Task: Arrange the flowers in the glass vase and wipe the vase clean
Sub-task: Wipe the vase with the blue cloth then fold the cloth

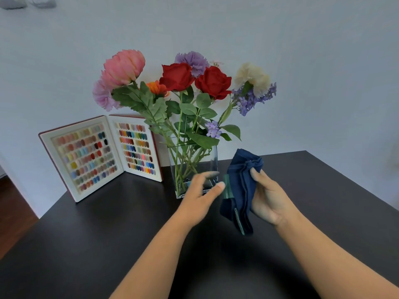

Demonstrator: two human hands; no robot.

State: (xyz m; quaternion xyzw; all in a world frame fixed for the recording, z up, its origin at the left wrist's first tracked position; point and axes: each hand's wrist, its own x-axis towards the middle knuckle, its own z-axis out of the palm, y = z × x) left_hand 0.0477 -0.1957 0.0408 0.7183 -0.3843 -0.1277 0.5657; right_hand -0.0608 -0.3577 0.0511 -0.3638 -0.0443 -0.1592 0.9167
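A clear square glass vase (200,160) stands on the dark table (108,229). It holds several flowers (190,80): pink, red, purple, orange and cream blooms on green stems. My left hand (200,190) is just in front of the vase's lower part, fingers spread and relaxed, thumb pointing right; whether it touches the glass is unclear. My right hand (269,199) holds a folded dark blue cloth (239,188) to the right of the vase, clear of the glass.
An open book of coloured nail samples (101,154) stands upright against the white wall, left of the vase. The table's left edge drops to a wooden floor (13,216).
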